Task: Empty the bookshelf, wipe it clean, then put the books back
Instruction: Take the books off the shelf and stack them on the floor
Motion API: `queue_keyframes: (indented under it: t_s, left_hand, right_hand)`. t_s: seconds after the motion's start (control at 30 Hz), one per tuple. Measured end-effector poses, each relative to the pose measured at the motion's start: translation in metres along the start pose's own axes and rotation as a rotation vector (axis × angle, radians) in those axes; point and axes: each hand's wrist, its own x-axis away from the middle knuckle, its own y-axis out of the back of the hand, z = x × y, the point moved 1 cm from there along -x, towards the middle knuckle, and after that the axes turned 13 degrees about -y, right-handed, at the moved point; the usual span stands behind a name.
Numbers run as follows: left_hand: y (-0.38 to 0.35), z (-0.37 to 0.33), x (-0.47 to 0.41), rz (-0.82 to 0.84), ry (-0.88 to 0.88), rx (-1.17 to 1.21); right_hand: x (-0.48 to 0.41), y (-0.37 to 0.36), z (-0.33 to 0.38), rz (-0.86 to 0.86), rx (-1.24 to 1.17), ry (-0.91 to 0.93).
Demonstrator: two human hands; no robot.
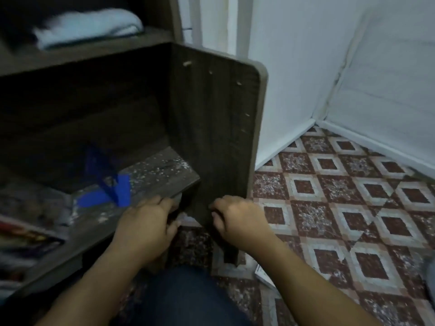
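Note:
The dark wooden bookshelf (pixel 211 118) stands against the white wall. Its low shelf board (pixel 162 170) is speckled with pale dust and carries a blue bookend (pixel 106 184). My left hand (pixel 146 227) grips the front edge of that board at its right end, fingers on top and thumb underneath. My right hand (pixel 237 220) curls its fingers round the lower front edge of the right side panel. Several books (pixel 26 236) lie blurred at the left of the board. A white folded cloth (pixel 87 27) rests on the shelf above.
A patterned red and white tiled floor (pixel 341 208) spreads to the right, up to the white wall corner (pixel 315 121). A small white object (pixel 261 274) lies on the floor by the panel's foot. My knee in dark trousers (pixel 188 297) is below the hands.

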Motion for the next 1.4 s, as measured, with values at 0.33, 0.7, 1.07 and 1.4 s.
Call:
queue_keyframes:
  t_s: [0.33, 0.7, 1.07, 1.4]
  left_hand:
    - [0.056, 0.097, 0.120, -0.288, 0.283, 0.026]
    - [0.074, 0.178, 0.188, -0.318, 0.616, -0.042]
    - [0.058, 0.221, 0.197, -0.309, 0.702, -0.069]
    - [0.043, 0.227, 0.194, -0.274, 0.751, -0.279]
  right_hand:
    - [-0.037, 0.028, 0.153, 0.025, 0.005, 0.237]
    - [-0.074, 0.012, 0.292, 0.100, 0.072, 0.561]
    - [-0.098, -0.020, 0.340, 0.261, 0.120, 0.564]
    - [-0.108, -0.039, 0.352, 0.267, 0.140, 0.674]
